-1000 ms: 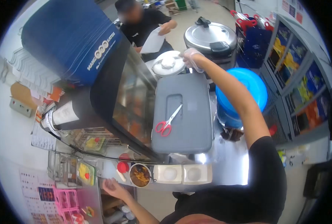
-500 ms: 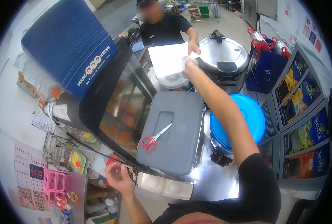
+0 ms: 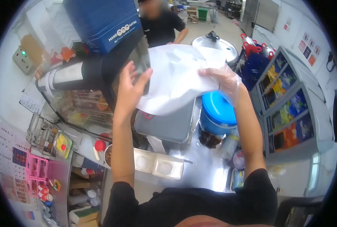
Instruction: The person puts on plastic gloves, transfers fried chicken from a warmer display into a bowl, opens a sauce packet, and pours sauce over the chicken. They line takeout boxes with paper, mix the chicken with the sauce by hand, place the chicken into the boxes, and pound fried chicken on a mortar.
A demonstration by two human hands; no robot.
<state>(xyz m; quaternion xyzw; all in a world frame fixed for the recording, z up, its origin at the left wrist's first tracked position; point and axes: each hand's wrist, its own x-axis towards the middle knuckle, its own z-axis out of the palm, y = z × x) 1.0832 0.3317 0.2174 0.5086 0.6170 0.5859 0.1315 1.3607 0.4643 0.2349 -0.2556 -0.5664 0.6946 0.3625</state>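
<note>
A large white sheet of paper point(image 3: 176, 77) is stretched out above the grey lidded box point(image 3: 164, 126). My right hand point(image 3: 223, 79), in a clear plastic glove, pinches the sheet near its right side. My bare left hand point(image 3: 133, 85) is raised at the sheet's left edge, thumb and fingers apart. Whether it touches the paper is hard to tell. The paper covers most of the box lid; a bit of the red scissors handle point(image 3: 148, 115) shows below it.
Left stands a glass display cabinet point(image 3: 81, 109) under a blue box point(image 3: 104, 26). A blue-lidded bucket point(image 3: 218, 109) and a large steel cooker point(image 3: 215, 45) are right of the grey box. Paper trays point(image 3: 168, 167) lie in front. A person point(image 3: 159, 26) stands beyond.
My right hand has drawn the sheet away from the other person's hand and closer to me. My left hand has risen from the counter's front to the sheet's left edge.
</note>
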